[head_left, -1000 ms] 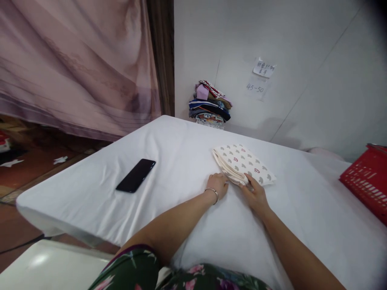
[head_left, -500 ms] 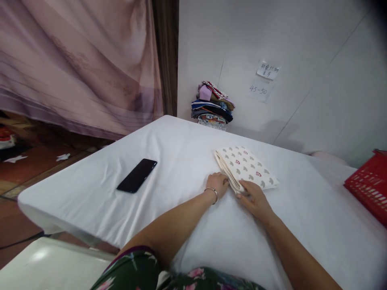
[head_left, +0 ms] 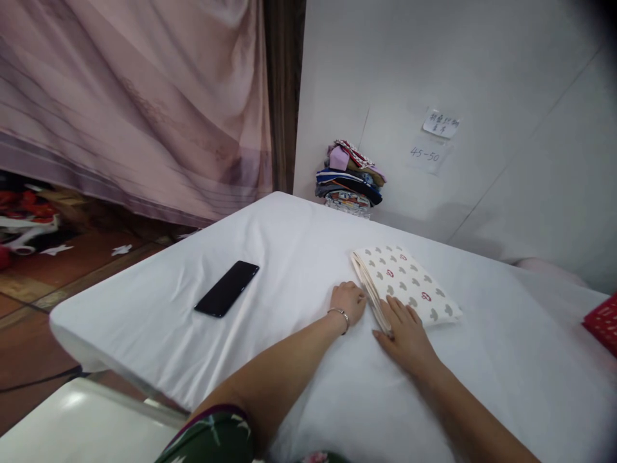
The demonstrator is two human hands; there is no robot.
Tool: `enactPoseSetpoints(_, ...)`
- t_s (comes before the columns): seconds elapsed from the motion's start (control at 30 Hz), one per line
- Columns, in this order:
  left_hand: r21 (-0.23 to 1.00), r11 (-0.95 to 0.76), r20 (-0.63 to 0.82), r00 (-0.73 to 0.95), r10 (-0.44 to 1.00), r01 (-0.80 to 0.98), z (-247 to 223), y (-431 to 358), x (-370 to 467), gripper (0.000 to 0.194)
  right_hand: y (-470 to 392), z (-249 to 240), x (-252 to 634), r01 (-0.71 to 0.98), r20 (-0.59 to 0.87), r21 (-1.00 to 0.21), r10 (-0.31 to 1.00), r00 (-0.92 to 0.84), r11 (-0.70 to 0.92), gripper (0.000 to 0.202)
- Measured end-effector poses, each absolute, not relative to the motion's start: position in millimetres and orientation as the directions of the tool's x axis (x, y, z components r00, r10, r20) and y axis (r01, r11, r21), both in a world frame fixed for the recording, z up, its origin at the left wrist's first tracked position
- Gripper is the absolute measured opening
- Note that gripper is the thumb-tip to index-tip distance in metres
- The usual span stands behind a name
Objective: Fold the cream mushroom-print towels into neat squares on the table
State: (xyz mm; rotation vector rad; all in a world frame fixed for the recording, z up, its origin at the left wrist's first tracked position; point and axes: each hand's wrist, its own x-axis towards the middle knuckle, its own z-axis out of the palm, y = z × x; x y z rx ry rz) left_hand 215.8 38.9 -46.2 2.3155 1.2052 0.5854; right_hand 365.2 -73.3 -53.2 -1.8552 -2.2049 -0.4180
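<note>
A folded cream cloth (head_left: 407,286) with grey mushroom-like shapes and a few red marks lies flat on the white-covered table (head_left: 289,257). Its layered folded edge faces left, towards me. My right hand (head_left: 405,331) rests on the near corner, fingers stretched flat over the top and thumb by the fold. Close beside the folded edge, my left hand (head_left: 348,302) lies on the table with its fingers curled in. I see nothing in it, though its fingertips are partly hidden. A bracelet (head_left: 342,316) circles the left wrist.
Left of my hands lies a black phone (head_left: 226,288). A stack of folded clothes (head_left: 349,180) stands beyond the far table edge, against the wall. A red basket (head_left: 602,325) is at the right edge, and a white stool (head_left: 81,421) at lower left.
My right hand has gone from pinching the cloth's near corner to lying flat on top of it. The left hand has drawn slightly off the folded edge. The camera view has shifted.
</note>
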Motion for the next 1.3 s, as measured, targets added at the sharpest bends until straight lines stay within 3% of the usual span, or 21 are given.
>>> enactPoseSetpoints(0.23,0.619,-0.405,0.103,0.442,0.891,0.672,-38.9,61.9,209.4,0.021,-82.5,-45.3,382.7,0.948,0.305,0.083,0.898,-0.318,0.307,0.062)
enactPoseSetpoints(0.5,0.581,-0.337,0.070,0.367,0.928,0.741,-29.8,118.6,220.6,0.035,-84.2,-54.9,382.9,0.936,0.400,0.140,0.847,-0.351,0.322,0.067)
enactPoseSetpoints(0.73,0.522,-0.353,0.086,0.363,0.928,0.777,-37.4,132.0,241.3,0.027,-82.1,-53.9,391.8,0.935,0.477,0.046,0.815,-0.329,0.350,0.069)
enactPoseSetpoints(0.9,0.525,-0.336,0.086,0.344,0.935,0.782,-40.0,137.6,249.9,0.031,-81.5,-56.6,390.8,0.934,0.462,0.083,0.817,-0.346,0.348,0.067)
enactPoseSetpoints(1.3,0.582,-0.273,0.049,0.301,0.952,0.766,-36.1,156.3,252.7,0.016,-79.6,-59.4,392.2,0.924,0.533,0.104,0.764,-0.363,0.367,0.061)
